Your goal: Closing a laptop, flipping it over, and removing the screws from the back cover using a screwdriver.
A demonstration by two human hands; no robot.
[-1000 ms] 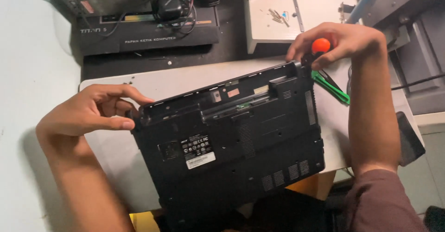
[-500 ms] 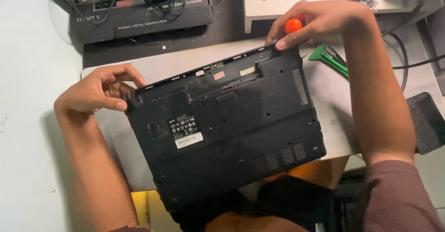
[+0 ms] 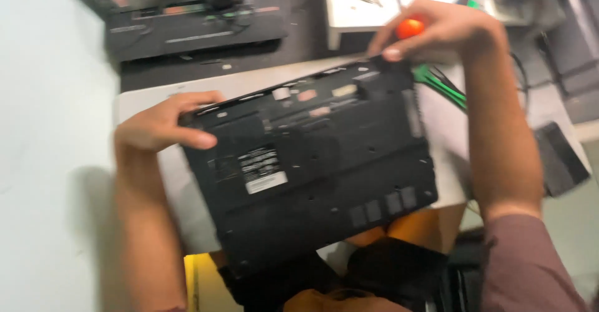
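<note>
**Upturned laptop held at two far corners**

A black laptop [image 3: 312, 181] lies bottom-up in the middle of the frame on a pale surface [image 3: 143, 103], its near edge jutting over the surface's front toward the person. The left hand [image 3: 163, 125], at centre left, pinches the laptop's far-left corner between thumb and fingers. The right hand [image 3: 437, 31], in the upper right, is closed around a tool with an orange-red cap [image 3: 410, 27], thumb tip touching the far-right corner. Just beside that corner lies a green tool [image 3: 444, 87]. Farther off, at upper left, dark equipment [image 3: 193, 22] sits, blurred.
</note>
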